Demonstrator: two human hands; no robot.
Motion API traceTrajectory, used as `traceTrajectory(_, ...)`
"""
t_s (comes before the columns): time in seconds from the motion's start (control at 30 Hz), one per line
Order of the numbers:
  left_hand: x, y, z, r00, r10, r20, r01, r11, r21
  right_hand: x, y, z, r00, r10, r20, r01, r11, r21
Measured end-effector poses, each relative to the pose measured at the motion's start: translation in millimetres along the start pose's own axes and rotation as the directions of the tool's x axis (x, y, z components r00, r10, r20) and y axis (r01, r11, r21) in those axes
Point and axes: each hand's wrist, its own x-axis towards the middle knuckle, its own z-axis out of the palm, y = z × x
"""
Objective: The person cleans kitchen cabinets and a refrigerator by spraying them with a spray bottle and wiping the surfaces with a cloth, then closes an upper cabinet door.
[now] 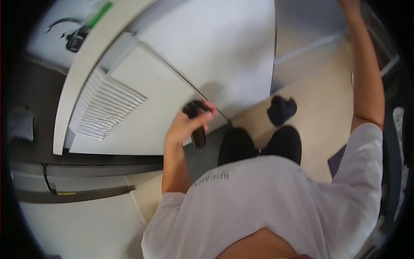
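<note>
My left hand (189,123) is closed around a dark bottle (199,138) with a black top and a brownish lower part. It holds the bottle in front of the white cabinet doors, left of my knees. My right arm reaches up to the top right corner. Only the wrist and part of my right hand (350,3) show there; its fingers are cut off by the frame edge, so anything it touches is hidden.
White cabinet doors (215,47) stand ahead, with a striped white cloth (108,103) over the left one. Above is a pale counter edge (64,99), with a black faucet (75,41) and a green object (100,14) behind. A dark, cloth-like item (281,110) lies on the floor.
</note>
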Motion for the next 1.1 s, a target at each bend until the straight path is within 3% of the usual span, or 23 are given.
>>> traceTrajectory(0.07, 16, -7, 5, 0.980, 0.012, -0.198, -0.011, 1.000, 0.007, -120, 52, -33, 0.979, 0.190, -0.079, -0.204, 0.948, -0.244)
traceTrajectory(0.1, 28, -9, 4, 0.973, 0.029, -0.227, -0.023, 0.999, 0.031, -183, 112, -61, 0.974, 0.201, -0.100, -0.223, 0.921, -0.320)
traceTrajectory(0.13, 38, -9, 7, 0.966, 0.048, -0.255, -0.034, 0.998, 0.060, -238, 130, -72, 0.848, 0.528, -0.055, -0.430, 0.623, -0.653)
traceTrajectory(0.17, 47, -10, 13, 0.967, 0.019, -0.254, 0.009, 0.994, 0.110, -317, 179, -84, 0.801, 0.599, 0.000, -0.464, 0.620, -0.633)
traceTrajectory(0.2, 60, -11, 21, 0.968, 0.007, -0.252, 0.035, 0.986, 0.162, -397, 239, -102, 0.517, 0.853, 0.072, -0.482, 0.360, -0.799)
traceTrajectory(0.23, 72, -12, 28, 0.969, -0.010, -0.248, 0.065, 0.974, 0.217, -458, 251, -105, 0.377, 0.916, 0.136, -0.603, 0.354, -0.715)
traceTrajectory(0.27, 83, -18, 41, 0.969, -0.021, -0.245, 0.084, 0.965, 0.248, -497, 248, -101, 0.221, 0.971, 0.094, -0.600, 0.211, -0.772)
traceTrajectory(0.33, 103, -41, 61, 0.968, -0.103, -0.229, 0.182, 0.917, 0.354, -542, 246, -92, 0.100, 0.987, 0.129, -0.423, 0.160, -0.892)
traceTrajectory(0.4, 118, -61, 98, 0.960, -0.190, -0.208, 0.259, 0.885, 0.387, -574, 229, -77, 0.048, 0.997, 0.054, -0.420, 0.069, -0.905)
traceTrajectory(0.47, 134, -121, 122, 0.987, -0.073, -0.143, 0.118, 0.936, 0.333, -600, 230, -71, 0.046, 0.999, 0.014, -0.349, 0.029, -0.937)
traceTrajectory(0.53, 149, -167, 154, 0.989, -0.019, -0.150, 0.079, 0.912, 0.403, -636, 226, -72, 0.079, 0.996, 0.030, -0.206, 0.045, -0.977)
traceTrajectory(0.6, 169, -201, 175, 0.984, 0.101, -0.145, 0.002, 0.812, 0.583, -625, 219, -68, -0.066, 0.998, 0.012, -0.351, -0.011, -0.936)
traceTrajectory(0.67, 190, -236, 184, 0.971, -0.034, -0.235, 0.178, 0.759, 0.627, -626, 229, -70, -0.246, 0.969, 0.021, -0.409, -0.084, -0.909)
traceTrajectory(0.7, 195, -247, 183, 0.953, -0.098, -0.286, 0.267, 0.718, 0.643, -621, 224, -71, -0.249, 0.968, 0.034, -0.404, -0.072, -0.912)
traceTrajectory(0.8, 212, -248, 183, 0.916, -0.202, -0.347, 0.387, 0.669, 0.634, -572, 177, -63, 0.046, 0.999, 0.009, -0.389, 0.026, -0.921)
traceTrajectory(0.83, 217, -250, 185, 0.929, -0.177, -0.326, 0.351, 0.701, 0.620, -603, 191, -61, 0.200, 0.977, 0.071, -0.569, 0.174, -0.804)
traceTrajectory(0.87, 218, -253, 181, 0.939, -0.159, -0.306, 0.320, 0.733, 0.600, -579, 184, -55, -0.017, 0.981, 0.192, -0.825, 0.095, -0.557)
traceTrajectory(0.9, 218, -258, 177, 0.948, -0.140, -0.286, 0.288, 0.763, 0.578, -555, 174, -39, -0.176, 0.912, 0.369, -0.961, -0.078, -0.265)
traceTrajectory(0.97, 213, -252, 168, 0.946, -0.152, -0.288, 0.277, 0.841, 0.466, -525, 142, 8, 0.202, 0.953, 0.224, -0.978, 0.207, -0.003)
traceTrajectory(1.07, 190, -207, 163, 0.925, -0.232, -0.302, 0.326, 0.892, 0.314, -535, 152, 81, 0.197, 0.963, -0.184, -0.980, 0.197, -0.019)
traceTrajectory(1.1, 180, -203, 156, 0.928, -0.217, -0.302, 0.312, 0.896, 0.316, -559, 167, 91, 0.057, 0.969, -0.239, -0.998, 0.052, -0.031)
